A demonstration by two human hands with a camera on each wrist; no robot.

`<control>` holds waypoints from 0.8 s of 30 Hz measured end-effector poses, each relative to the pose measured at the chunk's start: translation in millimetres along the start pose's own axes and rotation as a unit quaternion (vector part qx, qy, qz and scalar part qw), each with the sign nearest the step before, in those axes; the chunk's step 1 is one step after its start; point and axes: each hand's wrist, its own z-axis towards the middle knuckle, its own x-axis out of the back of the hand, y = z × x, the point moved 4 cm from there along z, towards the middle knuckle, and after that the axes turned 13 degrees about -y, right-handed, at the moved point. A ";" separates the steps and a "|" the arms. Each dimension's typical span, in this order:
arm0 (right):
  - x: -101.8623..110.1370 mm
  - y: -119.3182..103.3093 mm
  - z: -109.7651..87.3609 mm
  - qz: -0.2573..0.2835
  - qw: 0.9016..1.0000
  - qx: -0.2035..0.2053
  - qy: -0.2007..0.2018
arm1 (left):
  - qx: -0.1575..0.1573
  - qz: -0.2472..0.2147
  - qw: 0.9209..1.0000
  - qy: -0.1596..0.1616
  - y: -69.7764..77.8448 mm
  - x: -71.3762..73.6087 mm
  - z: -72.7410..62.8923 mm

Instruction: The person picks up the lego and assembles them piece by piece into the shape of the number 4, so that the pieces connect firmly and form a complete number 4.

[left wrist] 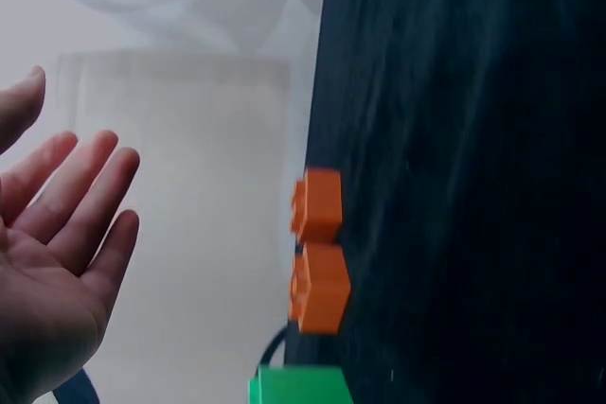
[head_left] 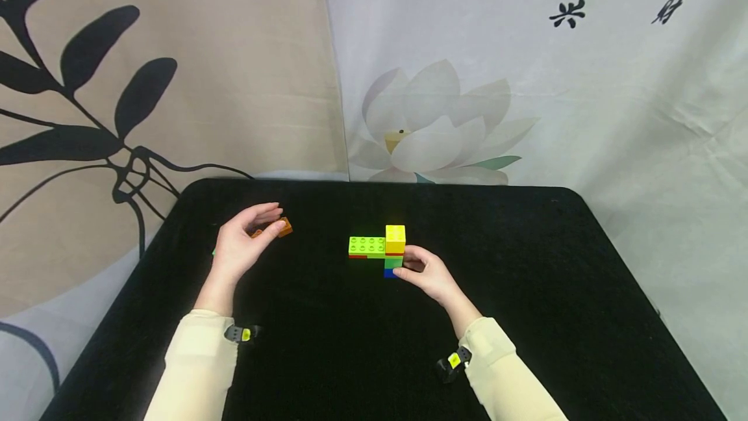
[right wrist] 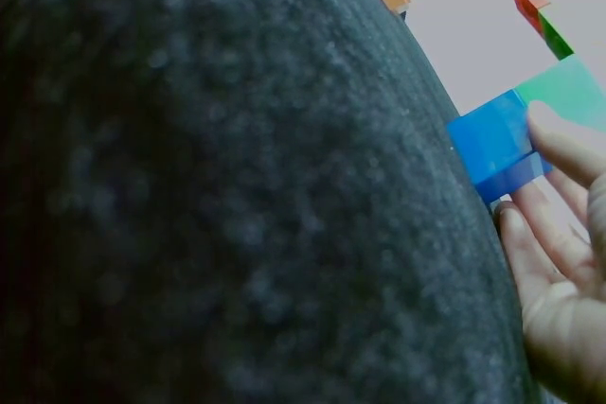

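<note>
My right hand [head_left: 431, 275] pinches the lower part of a stack of toy building bricks, thumb in front and fingers behind. From the bottom up, the stack shows a blue brick [right wrist: 492, 139], a green brick [head_left: 393, 263], a thin red layer and a yellow brick [head_left: 395, 238] on top. A lime-green brick [head_left: 367, 245] sticks out to the left with red beneath it. My left hand [head_left: 241, 239] hovers over two orange bricks [left wrist: 322, 205], its fingers extended and apart from them in the left wrist view. A green brick [left wrist: 301, 385] sits beside them, mostly hidden by the hand in the head view.
A black cloth-covered table [head_left: 327, 343] lies under both hands. Behind its far edge hang printed cloths [head_left: 263, 83], one beige and one white with a lotus. Each wrist wears a strapped camera.
</note>
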 end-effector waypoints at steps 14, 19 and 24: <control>1.1 0.8 -0.8 0.003 1.000 -0.006 0.004 | 0.097 0.006 0.994 0.052 -44.3 30.8 -17.9; 0.9 1.6 -0.6 0.003 1.000 -0.005 0.002 | 0.123 0.009 0.991 0.051 -58.7 34.4 -23.1; 0.8 2.6 -0.5 0.004 1.000 -0.005 0.001 | 0.145 0.002 0.989 0.030 -72.7 34.9 -27.7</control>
